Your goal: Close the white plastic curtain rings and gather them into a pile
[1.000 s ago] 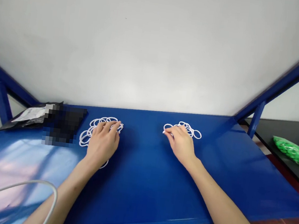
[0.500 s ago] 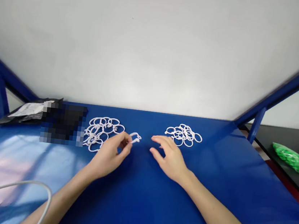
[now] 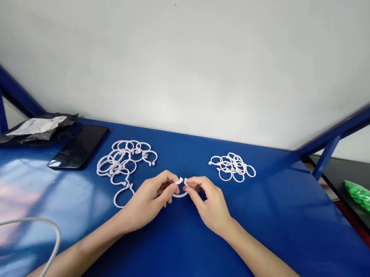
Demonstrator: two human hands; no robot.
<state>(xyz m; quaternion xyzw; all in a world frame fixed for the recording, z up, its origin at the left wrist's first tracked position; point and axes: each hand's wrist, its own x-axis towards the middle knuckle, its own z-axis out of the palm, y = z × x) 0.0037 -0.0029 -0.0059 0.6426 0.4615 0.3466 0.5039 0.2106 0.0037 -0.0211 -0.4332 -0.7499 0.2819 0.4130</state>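
Observation:
Between my two hands is a white plastic ring (image 3: pixel 180 195), its two knobbed ends side by side with a small gap at the top. My left hand (image 3: pixel 150 199) pinches one end between thumb and fingers, and my right hand (image 3: pixel 212 205) pinches the other. The lower curve of the ring shows below the fingertips; its sides are partly covered by them. Left of my hands lies a larger heap of similar white rings (image 3: pixel 116 166), some with open ends. Behind my right hand sits a smaller heap of white rings (image 3: pixel 232 166).
All this rests on a blue tabletop (image 3: pixel 171 253) against a pale wall. A black phone (image 3: pixel 79 148) and a black plastic package (image 3: pixel 39 127) lie at the left. A white cable (image 3: pixel 26 219) loops over the left forearm. Off to the right, a bag of green pieces (image 3: pixel 368 201) lies on a dark surface.
My left hand has brought the ring towards the middle, and my right hand, open before, has closed on its other end. One ring now lies nearer on the left.

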